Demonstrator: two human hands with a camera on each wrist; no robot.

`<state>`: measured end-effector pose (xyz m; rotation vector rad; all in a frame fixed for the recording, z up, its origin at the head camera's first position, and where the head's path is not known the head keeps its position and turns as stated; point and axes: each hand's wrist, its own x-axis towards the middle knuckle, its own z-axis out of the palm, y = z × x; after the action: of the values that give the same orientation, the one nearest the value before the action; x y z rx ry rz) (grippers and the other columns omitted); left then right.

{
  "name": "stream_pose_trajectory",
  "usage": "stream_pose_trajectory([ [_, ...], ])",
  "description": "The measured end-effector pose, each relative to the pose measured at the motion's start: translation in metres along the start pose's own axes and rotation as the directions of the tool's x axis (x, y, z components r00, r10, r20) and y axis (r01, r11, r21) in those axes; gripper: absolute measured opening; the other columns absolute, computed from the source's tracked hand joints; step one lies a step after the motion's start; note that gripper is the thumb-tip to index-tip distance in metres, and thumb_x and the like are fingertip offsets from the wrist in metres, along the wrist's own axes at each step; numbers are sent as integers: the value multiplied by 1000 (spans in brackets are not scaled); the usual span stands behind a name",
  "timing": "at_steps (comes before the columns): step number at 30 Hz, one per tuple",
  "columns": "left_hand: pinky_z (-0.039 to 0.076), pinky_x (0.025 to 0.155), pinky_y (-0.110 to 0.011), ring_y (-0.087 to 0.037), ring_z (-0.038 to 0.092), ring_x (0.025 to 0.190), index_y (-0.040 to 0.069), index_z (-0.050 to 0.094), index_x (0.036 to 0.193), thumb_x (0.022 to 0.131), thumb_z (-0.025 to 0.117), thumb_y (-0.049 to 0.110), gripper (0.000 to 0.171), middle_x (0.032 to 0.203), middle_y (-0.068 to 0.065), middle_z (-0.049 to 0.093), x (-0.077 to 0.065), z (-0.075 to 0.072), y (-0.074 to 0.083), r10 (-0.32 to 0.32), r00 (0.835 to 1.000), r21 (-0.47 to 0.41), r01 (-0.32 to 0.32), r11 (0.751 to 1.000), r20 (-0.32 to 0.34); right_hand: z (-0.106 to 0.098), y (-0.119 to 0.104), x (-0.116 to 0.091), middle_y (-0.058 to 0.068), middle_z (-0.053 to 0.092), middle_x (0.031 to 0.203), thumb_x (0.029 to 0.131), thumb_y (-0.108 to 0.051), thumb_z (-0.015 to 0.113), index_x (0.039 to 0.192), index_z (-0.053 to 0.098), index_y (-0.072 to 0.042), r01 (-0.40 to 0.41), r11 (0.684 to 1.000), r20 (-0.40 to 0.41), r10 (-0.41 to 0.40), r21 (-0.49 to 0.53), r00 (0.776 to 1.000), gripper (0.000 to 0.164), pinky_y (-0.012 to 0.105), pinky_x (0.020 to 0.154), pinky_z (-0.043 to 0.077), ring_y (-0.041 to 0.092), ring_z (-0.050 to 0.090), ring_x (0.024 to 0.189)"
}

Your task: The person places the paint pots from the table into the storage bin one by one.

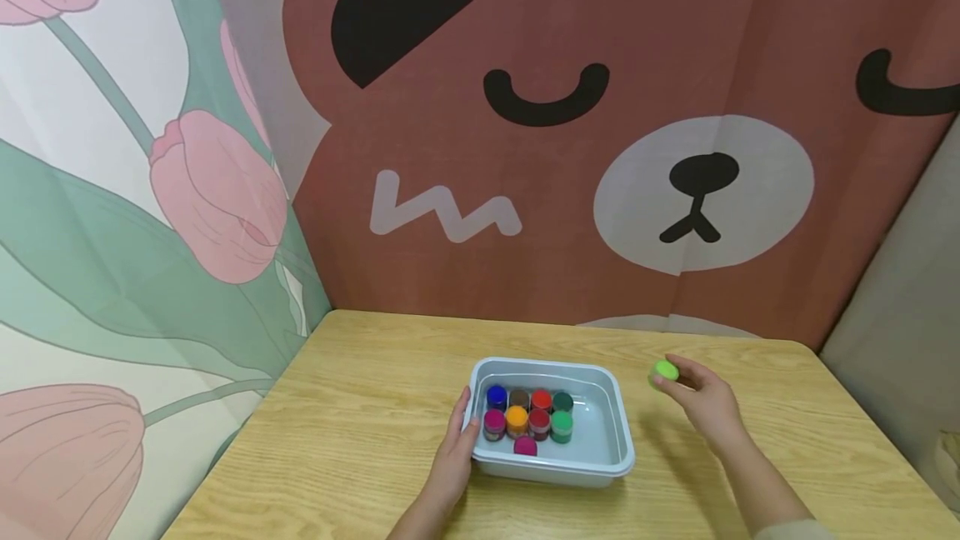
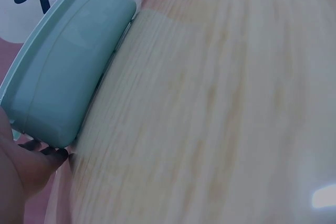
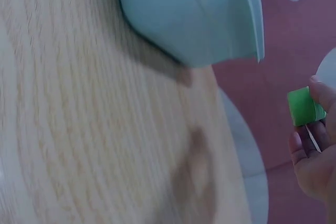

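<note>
A pale blue plastic tub stands on the table, and my left hand grips its left side, thumb by the rim and fingers along the outer wall. In the left wrist view, fingertips show at the tub's lower corner. To the right of the tub, my right hand pinches a small light-green paint pot between thumb and fingers, held above the table. Inside the tub several small paint pots sit in rows toward the left, in blue, brown, reds, orange, magenta and greens. One magenta pot is in front, partly hidden by the near wall.
The wooden table extends around the tub on all sides. Behind it hangs a cloth with a bear print, and a tulip-print cloth hangs at the left. A grey surface rises on the right.
</note>
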<state>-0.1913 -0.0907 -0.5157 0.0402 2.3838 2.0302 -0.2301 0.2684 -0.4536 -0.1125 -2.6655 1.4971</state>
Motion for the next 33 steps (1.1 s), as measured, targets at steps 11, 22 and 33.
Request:
stream_pose_trajectory([
  [11,15,111,-76,-49,18,147,25,22,157,105,40,37,57,163,-15,21,1,0,-1,15,1000,-7,-15,1000,1,17,-33,-7,21,58,136,93,-38,67,144,46,-2,109,994,50,-110,16,993,65,27,89,55,32,59,119],
  [22,14,113,-73,-48,18,147,21,24,157,105,40,35,56,162,-17,22,-1,0,0,23,1000,-13,-24,1000,-17,50,-56,-15,17,62,125,89,-27,73,138,53,-2,125,989,173,-137,80,975,59,23,81,57,22,62,105],
  [33,14,113,-74,-49,18,147,23,24,157,105,40,37,56,163,-16,22,0,1,-2,19,1000,-15,-19,1000,-10,83,-63,-22,12,67,113,86,-22,76,130,60,0,160,981,261,-184,111,948,51,22,77,58,20,64,96],
])
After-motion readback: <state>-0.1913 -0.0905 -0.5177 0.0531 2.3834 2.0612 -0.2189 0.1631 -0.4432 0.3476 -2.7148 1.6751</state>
